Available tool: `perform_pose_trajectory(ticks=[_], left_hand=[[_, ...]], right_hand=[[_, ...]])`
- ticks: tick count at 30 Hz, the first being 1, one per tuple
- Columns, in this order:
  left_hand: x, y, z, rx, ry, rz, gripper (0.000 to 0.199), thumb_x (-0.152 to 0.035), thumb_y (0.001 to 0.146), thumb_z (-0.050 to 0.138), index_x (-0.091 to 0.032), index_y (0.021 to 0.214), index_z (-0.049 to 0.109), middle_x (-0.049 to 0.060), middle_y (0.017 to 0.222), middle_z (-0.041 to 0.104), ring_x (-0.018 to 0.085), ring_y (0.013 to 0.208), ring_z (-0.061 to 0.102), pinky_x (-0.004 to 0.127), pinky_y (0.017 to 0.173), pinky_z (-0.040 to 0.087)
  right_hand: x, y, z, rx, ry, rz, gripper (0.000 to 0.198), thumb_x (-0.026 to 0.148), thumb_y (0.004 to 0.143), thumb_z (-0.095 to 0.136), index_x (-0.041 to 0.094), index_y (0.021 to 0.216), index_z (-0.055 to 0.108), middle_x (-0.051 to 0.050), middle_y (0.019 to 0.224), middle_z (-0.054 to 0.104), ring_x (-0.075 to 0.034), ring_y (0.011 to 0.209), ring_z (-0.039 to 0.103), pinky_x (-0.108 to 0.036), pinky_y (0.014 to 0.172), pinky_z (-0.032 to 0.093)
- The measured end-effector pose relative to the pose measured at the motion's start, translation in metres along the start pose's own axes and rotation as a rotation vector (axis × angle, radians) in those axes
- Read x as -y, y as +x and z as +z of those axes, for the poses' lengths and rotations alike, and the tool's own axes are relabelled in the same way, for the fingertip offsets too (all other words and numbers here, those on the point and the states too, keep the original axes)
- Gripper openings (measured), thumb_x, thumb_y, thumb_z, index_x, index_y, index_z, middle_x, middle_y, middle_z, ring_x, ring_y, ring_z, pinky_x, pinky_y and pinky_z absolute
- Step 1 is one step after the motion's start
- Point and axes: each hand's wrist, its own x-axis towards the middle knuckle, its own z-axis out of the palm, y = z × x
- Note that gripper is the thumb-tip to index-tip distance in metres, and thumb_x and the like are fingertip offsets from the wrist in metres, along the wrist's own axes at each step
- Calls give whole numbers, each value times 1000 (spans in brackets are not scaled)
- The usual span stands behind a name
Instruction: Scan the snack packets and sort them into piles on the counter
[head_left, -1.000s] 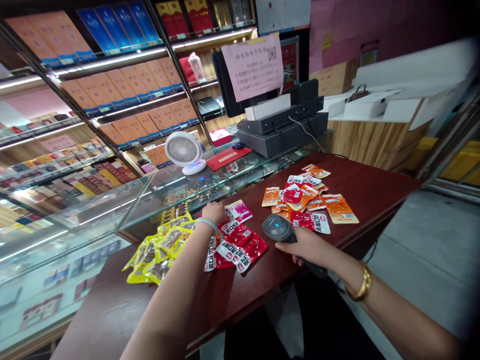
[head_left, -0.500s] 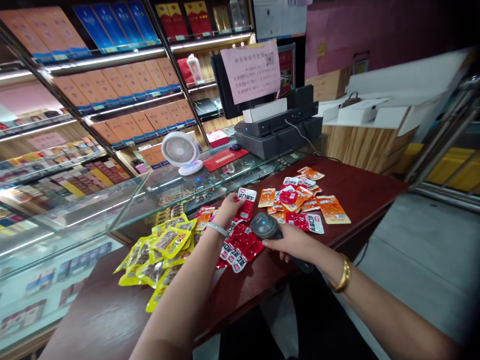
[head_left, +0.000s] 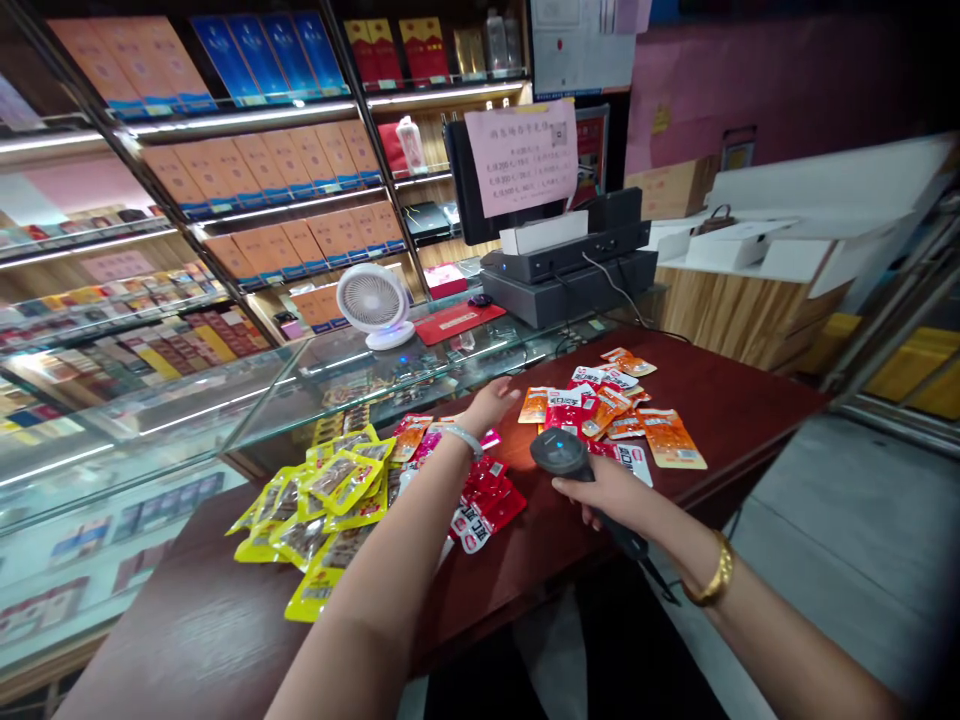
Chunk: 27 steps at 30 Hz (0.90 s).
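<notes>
My left hand point(head_left: 489, 404) reaches over the table with its fingers stretched out and nothing in them. Just right of its fingertips a red-and-white snack packet point(head_left: 568, 408) lies on a pile with orange packets point(head_left: 673, 438). My right hand point(head_left: 609, 490) is wrapped round the handle of a black barcode scanner point(head_left: 562, 455), whose head points toward the packets. Below my left wrist, other red packets point(head_left: 491, 500) lie in a heap, partly hidden by the forearm. Yellow snack packets point(head_left: 341, 480) are piled to the left of that arm.
The packets lie on a dark red wooden table point(head_left: 757, 385). Behind it runs a glass display counter point(head_left: 300, 375) with a white fan point(head_left: 373, 303), a red mat point(head_left: 459, 322) and a cash drawer point(head_left: 570, 290) under a monitor point(head_left: 461, 185). Boxed goods line the shelves.
My left hand has let go of a red packet, which now lies on the right-hand pile. The scanner in my right hand has shifted slightly right. The view has also moved a little.
</notes>
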Motion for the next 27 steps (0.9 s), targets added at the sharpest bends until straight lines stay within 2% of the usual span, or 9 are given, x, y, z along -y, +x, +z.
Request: perform_pose_trajectory(ticks=[1, 5, 8, 14, 16, 18, 20, 22, 27], left_hand=[[10, 0, -8, -9, 163, -52, 49, -35, 93, 53, -17, 139, 52, 15, 135, 62, 23, 123, 59, 32, 101, 45], [50, -7, -34, 13, 408, -174, 45, -38, 76, 73, -10, 112, 68, 25, 123, 65, 38, 125, 55, 48, 105, 41], [63, -11, -42, 35, 504, -208, 50, -43, 66, 80, -12, 104, 68, 24, 122, 65, 39, 125, 55, 45, 103, 43], [56, -8, -52, -25, 525, -208, 36, -39, 85, 61, -19, 114, 58, 12, 109, 71, 25, 104, 67, 34, 88, 49], [54, -8, -54, -41, 504, -177, 40, -41, 88, 58, -21, 122, 54, 9, 109, 71, 22, 101, 67, 31, 86, 49], [53, -9, -53, -29, 519, -137, 51, -48, 84, 63, -22, 126, 53, 11, 116, 69, 24, 111, 63, 33, 93, 47], [54, -10, -49, 7, 550, -132, 56, -53, 75, 71, -21, 120, 60, 15, 123, 66, 31, 122, 57, 39, 99, 44], [57, -10, -45, 48, 558, -162, 51, -52, 69, 76, -18, 106, 68, 20, 122, 66, 36, 122, 56, 44, 100, 44], [57, -7, -41, 27, 441, -184, 23, -40, 81, 66, -20, 89, 71, 15, 105, 73, 30, 108, 65, 40, 93, 48]], right_hand=[[-2, 0, -1, -3, -4, 3, 19, 33, 86, 66, 18, 89, 54, 6, 50, 57, -12, 41, 57, -20, 39, 48], [-13, 2, -1, -2, -5, 11, 23, 35, 85, 67, 18, 93, 54, 5, 52, 59, -14, 44, 60, -21, 39, 49], [-21, 4, 0, 1, -15, 23, 24, 36, 85, 66, 18, 95, 55, 6, 50, 58, -13, 43, 60, -21, 39, 49], [-29, 6, -1, 3, -9, 1, 25, 39, 85, 66, 19, 93, 53, 4, 55, 62, -13, 44, 61, -21, 38, 50], [-28, 7, -1, 5, -16, 6, 24, 38, 85, 66, 19, 92, 53, 5, 52, 60, -13, 42, 60, -20, 38, 49], [-25, 7, 0, 16, -23, 0, 24, 37, 85, 67, 19, 92, 53, 6, 51, 58, -13, 41, 60, -19, 37, 48], [-24, 9, 2, 19, -27, -10, 24, 37, 85, 67, 19, 93, 53, 6, 51, 59, -13, 42, 61, -20, 37, 48], [-25, 9, 5, 15, -28, -14, 25, 38, 84, 67, 19, 94, 54, 4, 53, 60, -14, 43, 62, -20, 38, 49], [-29, 6, 4, 7, -43, -1, 27, 39, 84, 68, 18, 97, 55, 4, 51, 60, -14, 43, 61, -20, 38, 49]])
